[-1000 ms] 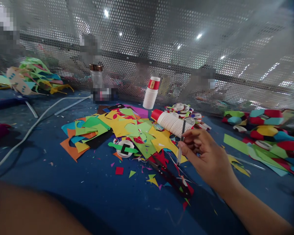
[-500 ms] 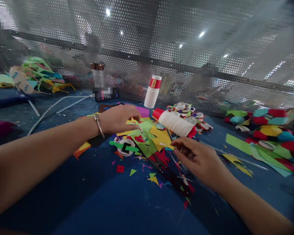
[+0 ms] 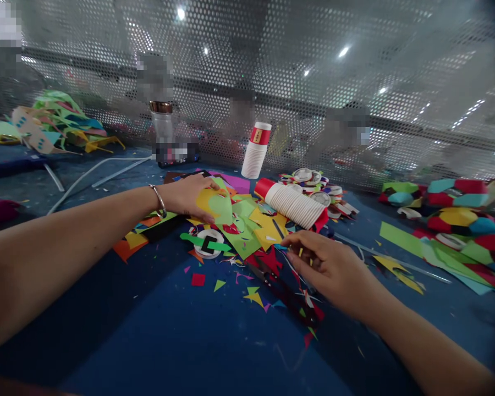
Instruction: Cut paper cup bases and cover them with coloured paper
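Note:
My left hand (image 3: 192, 199), a silver bangle at its wrist, is closed on a yellow and light-green paper piece (image 3: 220, 204), lifted at the left of the scrap pile. My right hand (image 3: 324, 264) is at the pile's right edge with its fingers curled. A thin dark stick and a small blue bit show at its fingertips; what it grips I cannot make out. Green paper (image 3: 243, 236) and a yellow cutout (image 3: 268, 228) lie between the hands. Below them are black scissors (image 3: 282, 294) and a white ring with a green strip (image 3: 206, 243).
One stack of paper cups (image 3: 254, 159) stands upright, leaning slightly; another stack (image 3: 295, 204) lies on its side. Round white pieces (image 3: 309, 176) are heaped behind it. Colored paper crafts (image 3: 457, 214) sit at right, a bottle (image 3: 163, 124) at back left. A perforated metal panel (image 3: 272, 60) rises behind.
My left hand has taken hold of the yellow and light-green paper and lifted its edge. My right hand has shifted slightly, its fingers still curled. The view has moved a little.

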`<state>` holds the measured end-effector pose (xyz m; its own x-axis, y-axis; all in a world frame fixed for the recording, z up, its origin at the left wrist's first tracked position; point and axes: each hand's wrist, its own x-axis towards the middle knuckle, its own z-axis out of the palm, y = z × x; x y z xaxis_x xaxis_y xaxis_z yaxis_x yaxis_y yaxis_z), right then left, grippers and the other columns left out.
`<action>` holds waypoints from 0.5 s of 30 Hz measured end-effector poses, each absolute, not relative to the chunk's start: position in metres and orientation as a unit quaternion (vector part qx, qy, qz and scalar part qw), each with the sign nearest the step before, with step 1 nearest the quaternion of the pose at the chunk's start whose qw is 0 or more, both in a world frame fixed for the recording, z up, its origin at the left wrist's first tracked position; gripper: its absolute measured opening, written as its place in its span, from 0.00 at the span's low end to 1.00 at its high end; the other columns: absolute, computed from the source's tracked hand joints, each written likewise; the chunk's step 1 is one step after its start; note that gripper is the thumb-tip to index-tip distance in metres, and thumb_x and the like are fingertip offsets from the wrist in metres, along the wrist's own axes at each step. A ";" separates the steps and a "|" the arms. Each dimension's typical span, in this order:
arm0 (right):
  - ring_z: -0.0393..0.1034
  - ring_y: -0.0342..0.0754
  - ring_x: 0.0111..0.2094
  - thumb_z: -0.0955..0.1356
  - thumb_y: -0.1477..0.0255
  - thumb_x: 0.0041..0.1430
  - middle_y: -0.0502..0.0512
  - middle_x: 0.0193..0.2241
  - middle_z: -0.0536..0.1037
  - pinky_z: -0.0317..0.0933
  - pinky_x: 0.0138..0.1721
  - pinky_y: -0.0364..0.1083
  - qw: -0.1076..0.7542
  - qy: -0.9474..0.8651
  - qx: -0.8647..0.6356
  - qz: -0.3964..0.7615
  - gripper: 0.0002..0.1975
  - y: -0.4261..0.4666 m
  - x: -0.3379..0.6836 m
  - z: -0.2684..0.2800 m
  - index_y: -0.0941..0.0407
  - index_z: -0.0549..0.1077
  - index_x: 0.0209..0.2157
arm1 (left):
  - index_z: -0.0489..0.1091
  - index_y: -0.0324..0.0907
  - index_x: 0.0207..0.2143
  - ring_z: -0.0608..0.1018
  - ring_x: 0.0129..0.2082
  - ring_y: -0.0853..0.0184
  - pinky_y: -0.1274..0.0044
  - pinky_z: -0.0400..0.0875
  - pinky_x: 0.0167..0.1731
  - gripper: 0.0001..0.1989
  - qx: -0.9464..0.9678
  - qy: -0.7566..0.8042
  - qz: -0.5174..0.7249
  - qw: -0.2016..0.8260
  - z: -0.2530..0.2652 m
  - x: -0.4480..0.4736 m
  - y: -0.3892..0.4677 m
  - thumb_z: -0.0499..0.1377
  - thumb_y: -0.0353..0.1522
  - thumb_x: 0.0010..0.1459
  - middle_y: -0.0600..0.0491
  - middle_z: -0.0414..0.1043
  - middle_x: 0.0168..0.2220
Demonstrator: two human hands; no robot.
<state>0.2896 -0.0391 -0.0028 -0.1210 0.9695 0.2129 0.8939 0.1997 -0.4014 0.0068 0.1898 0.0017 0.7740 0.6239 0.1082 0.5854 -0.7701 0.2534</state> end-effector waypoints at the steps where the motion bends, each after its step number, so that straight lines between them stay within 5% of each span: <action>1: 0.70 0.46 0.29 0.65 0.67 0.65 0.53 0.37 0.78 0.62 0.26 0.44 0.216 -0.745 -0.625 0.086 0.11 -0.039 0.290 -0.002 0.51 0.73 0.48 | 0.62 0.43 0.62 0.67 0.58 0.47 0.62 0.58 0.58 0.47 0.932 0.327 0.104 0.119 0.003 0.005 0.192 0.67 0.54 0.42 0.41 0.64 0.59; 7: 0.70 0.46 0.28 0.65 0.67 0.66 0.54 0.38 0.79 0.62 0.26 0.44 0.213 -0.753 -0.617 0.075 0.11 -0.039 0.290 -0.001 0.52 0.73 0.48 | 0.67 0.39 0.56 0.71 0.55 0.48 0.61 0.61 0.56 0.43 0.842 0.387 0.200 0.317 0.012 -0.004 0.200 0.74 0.37 0.35 0.43 0.72 0.51; 12: 0.72 0.47 0.31 0.65 0.69 0.66 0.54 0.39 0.79 0.64 0.30 0.46 0.224 -0.761 -0.606 0.057 0.11 -0.039 0.290 -0.002 0.52 0.75 0.48 | 0.63 0.38 0.55 0.78 0.39 0.57 0.61 0.73 0.41 0.31 0.759 0.382 0.267 0.456 0.015 -0.003 0.195 0.67 0.30 0.49 0.44 0.77 0.42; 15: 0.73 0.49 0.39 0.64 0.72 0.67 0.54 0.41 0.79 0.65 0.39 0.48 0.254 -0.776 -0.575 0.043 0.11 -0.039 0.287 0.000 0.53 0.76 0.47 | 0.65 0.39 0.49 0.78 0.37 0.63 0.65 0.74 0.43 0.20 0.710 0.346 0.330 0.517 0.020 0.006 0.184 0.63 0.26 0.53 0.48 0.77 0.41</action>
<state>0.2873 -0.0385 0.0000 -0.2092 0.9147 0.3458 0.8714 0.3349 -0.3585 0.0063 0.1838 0.0196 0.5422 0.8328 0.1114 0.1497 -0.2263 0.9625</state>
